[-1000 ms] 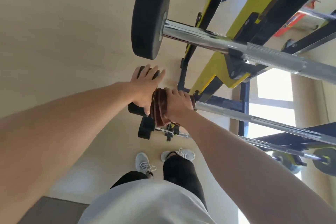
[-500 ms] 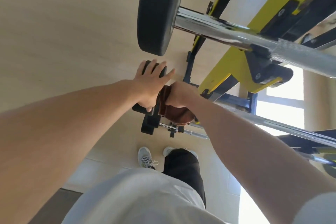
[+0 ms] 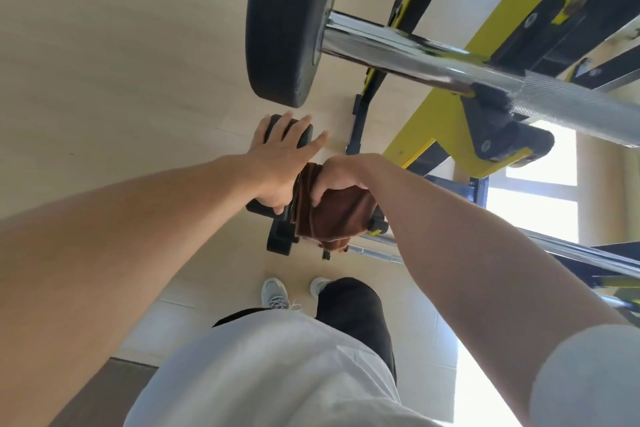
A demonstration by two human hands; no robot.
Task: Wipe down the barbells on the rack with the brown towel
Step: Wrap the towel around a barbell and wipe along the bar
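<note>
A person's right hand [image 3: 341,175] grips the brown towel [image 3: 334,215] around a racked barbell [image 3: 568,250] whose shaft runs away rightward, while the flat, open left hand [image 3: 280,163] steadies its black end plate [image 3: 273,206].

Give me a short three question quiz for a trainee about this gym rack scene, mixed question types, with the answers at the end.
1. True or false: the right hand grips the brown towel wrapped on the lower barbell.
2. Which hand rests with straight fingers on the small black end weight? A) left B) right C) neither
3. Fill in: the upper barbell sits in a black hook on the ______ rack upright.

Key: 1 true; 2 A, the left hand; 3 yellow.
</note>
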